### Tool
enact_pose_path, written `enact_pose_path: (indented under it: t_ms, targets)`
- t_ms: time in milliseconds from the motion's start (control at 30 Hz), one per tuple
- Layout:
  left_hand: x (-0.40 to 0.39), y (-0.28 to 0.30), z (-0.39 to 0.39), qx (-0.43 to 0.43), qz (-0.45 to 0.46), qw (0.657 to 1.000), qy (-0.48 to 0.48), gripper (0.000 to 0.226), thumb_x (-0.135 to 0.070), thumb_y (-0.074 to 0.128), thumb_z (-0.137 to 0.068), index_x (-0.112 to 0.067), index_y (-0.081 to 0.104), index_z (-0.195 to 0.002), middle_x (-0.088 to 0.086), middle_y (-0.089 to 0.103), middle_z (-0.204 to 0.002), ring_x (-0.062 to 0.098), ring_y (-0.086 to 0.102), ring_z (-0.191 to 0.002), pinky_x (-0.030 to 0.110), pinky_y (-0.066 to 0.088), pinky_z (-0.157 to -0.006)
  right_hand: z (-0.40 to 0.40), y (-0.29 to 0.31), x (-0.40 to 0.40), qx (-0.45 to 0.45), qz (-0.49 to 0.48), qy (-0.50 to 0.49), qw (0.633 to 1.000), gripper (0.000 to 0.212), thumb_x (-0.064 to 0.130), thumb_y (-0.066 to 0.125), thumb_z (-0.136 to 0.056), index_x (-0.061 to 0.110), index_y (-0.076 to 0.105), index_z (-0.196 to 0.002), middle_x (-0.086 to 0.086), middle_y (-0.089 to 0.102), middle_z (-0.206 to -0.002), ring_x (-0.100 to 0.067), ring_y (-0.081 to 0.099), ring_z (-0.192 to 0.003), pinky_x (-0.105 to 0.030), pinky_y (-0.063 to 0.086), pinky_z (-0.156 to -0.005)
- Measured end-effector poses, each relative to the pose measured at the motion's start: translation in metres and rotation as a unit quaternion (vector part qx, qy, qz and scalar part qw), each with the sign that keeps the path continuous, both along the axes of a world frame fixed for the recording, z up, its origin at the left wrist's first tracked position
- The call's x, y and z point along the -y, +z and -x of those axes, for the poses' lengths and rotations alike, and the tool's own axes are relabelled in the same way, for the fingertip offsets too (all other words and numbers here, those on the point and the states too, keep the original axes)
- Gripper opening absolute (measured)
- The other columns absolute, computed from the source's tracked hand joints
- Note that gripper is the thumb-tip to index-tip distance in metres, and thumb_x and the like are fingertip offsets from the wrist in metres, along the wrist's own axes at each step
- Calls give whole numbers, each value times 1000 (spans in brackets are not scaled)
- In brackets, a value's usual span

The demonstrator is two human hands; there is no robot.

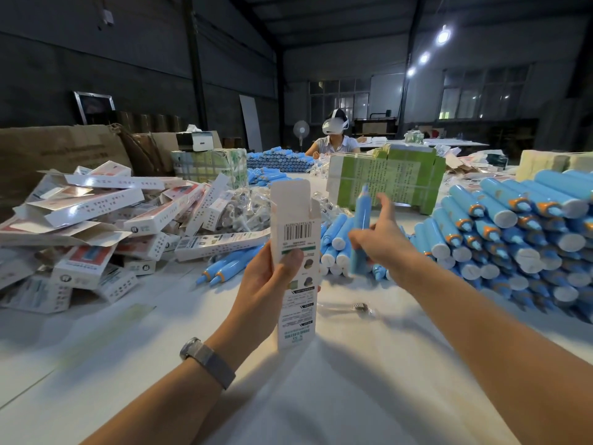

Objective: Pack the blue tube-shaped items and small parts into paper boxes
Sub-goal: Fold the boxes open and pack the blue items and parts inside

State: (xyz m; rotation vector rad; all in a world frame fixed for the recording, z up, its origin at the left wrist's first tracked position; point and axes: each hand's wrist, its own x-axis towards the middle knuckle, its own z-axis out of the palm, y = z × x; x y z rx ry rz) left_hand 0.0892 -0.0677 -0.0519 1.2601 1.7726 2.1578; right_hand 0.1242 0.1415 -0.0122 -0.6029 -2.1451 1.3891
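While the left hand (269, 284) is holding a box (296, 252) upright with its top flaps standing open, the right hand (382, 239) is gripping a blue tube (361, 229), nozzle up, just right of the mouth. From the head view, the tube is standing beside the opening, not over it, and its image is blurring. My judgement: it is risking catching a flap and buckling the thin card, or slipping from the loose-looking grip onto the counter (321, 396). A small part (362, 307) is lying behind the box, easily forgotten.
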Motion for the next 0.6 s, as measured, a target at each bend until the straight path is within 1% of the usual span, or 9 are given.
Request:
enact_pose_path:
  t_ms: [67, 133, 233, 300, 400, 433, 500, 567, 600]
  targets:
    - [3, 2, 1, -36, 5, 999, 16, 28, -51, 57, -78, -55, 67, -104, -11, 74, -108, 19, 72, -96, 29, 59, -76, -6, 24, 10, -104, 22, 37, 994, 82, 8, 60, -88, 46, 9, -141, -8, 55, -110, -27, 64, -89, -34, 58, -59]
    - [6, 3, 3, -60, 9, 998, 25, 27, -39, 60, -85, -44, 66, -111, -21, 72, -111, 8, 70, -101, 17, 56, -77, -15, 46, 21, -196, 39, 60, 978, 76, 13, 58, -88, 44, 14, -140, -5, 58, -103, -22, 67, -84, -30, 57, -56]
    - [10, 3, 6, -80, 9, 996, 32, 29, -20, 56, -91, -30, 60, -118, -23, 72, -110, 0, 67, -102, 12, 52, -78, -28, 67, 38, -295, 67, 74, 950, 61, 18, 57, -91, 39, 29, -140, 2, 60, -92, -6, 68, -65, -28, 56, -56]
    - [10, 3, 7, -87, 8, 996, 32, 28, -17, 55, -92, -28, 59, -118, -23, 72, -110, -1, 67, -103, 11, 52, -79, -34, 75, 47, -341, 74, 83, 933, 53, 17, 57, -90, 38, 38, -134, 2, 60, -91, -6, 67, -64, -28, 55, -55]
    - [11, 2, 9, -87, 2, 995, 40, 27, -21, 56, -92, -28, 60, -118, -20, 72, -112, 3, 67, -104, 15, 53, -81, -43, 82, 55, -395, 83, 115, 908, 65, 16, 59, -84, 32, 35, -142, 8, 66, -84, -12, 69, -72, -30, 53, -55]
    - [11, 2, 9, -88, 2, 995, 44, 27, -24, 58, -92, -28, 60, -118, -19, 72, -112, 4, 67, -104, 16, 53, -81, -46, 83, 57, -406, 85, 126, 901, 72, 15, 60, -83, 32, 30, -146, 7, 66, -86, -13, 69, -73, -30, 53, -55]
    - [11, 2, 8, -94, 2, 995, 46, 30, -34, 59, -90, -29, 59, -119, -18, 71, -113, 5, 67, -105, 16, 54, -81, -51, 83, 63, -419, 60, 146, 894, 81, 9, 61, -83, 38, 20, -147, -7, 64, -105, -17, 70, -79, -31, 56, -57]
    - [11, 1, 9, -99, 4, 994, 53, 34, -42, 57, -87, -31, 60, -119, -18, 71, -113, 6, 67, -106, 17, 54, -80, -55, 82, 70, -417, -7, 155, 896, 84, 1, 62, -84, 45, 18, -141, -20, 53, -125, -22, 71, -88, -34, 59, -57]
    - [11, 1, 9, -104, 6, 993, 61, 34, -43, 57, -86, -32, 60, -118, -18, 71, -113, 7, 67, -106, 17, 54, -80, -56, 82, 72, -413, -48, 157, 896, 85, -3, 62, -84, 44, 18, -140, -22, 48, -132, -23, 71, -92, -35, 60, -57]
